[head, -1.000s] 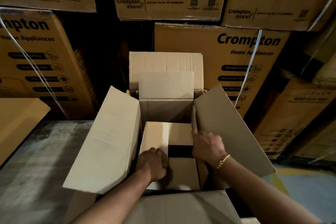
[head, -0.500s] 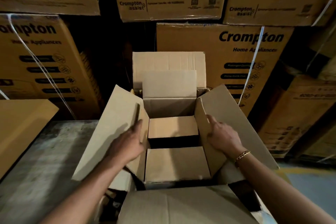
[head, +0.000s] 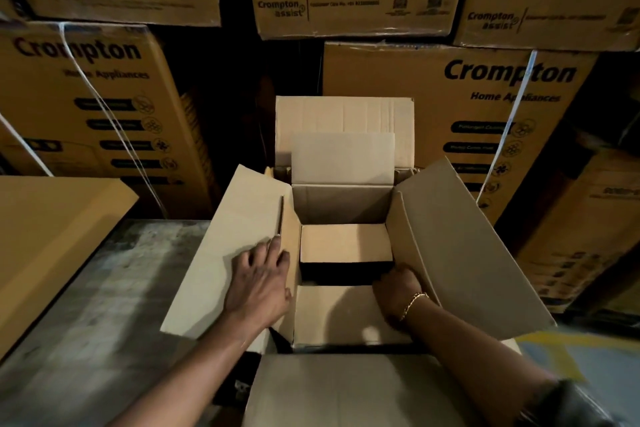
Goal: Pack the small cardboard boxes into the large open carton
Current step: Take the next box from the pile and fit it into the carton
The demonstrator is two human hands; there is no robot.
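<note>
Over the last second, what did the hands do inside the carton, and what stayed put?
Both hands let go of the near small box and came up. The left hand moved out onto the left flap; the right hand went up to the right wall, then dropped back into the right corner. Both small boxes, including the far small box, and the carton's flaps stayed put.

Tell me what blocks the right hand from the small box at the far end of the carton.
Nothing visible does. The right hand is inside the large carton, at the dark gap before the far small box, whose top is bare.
</note>
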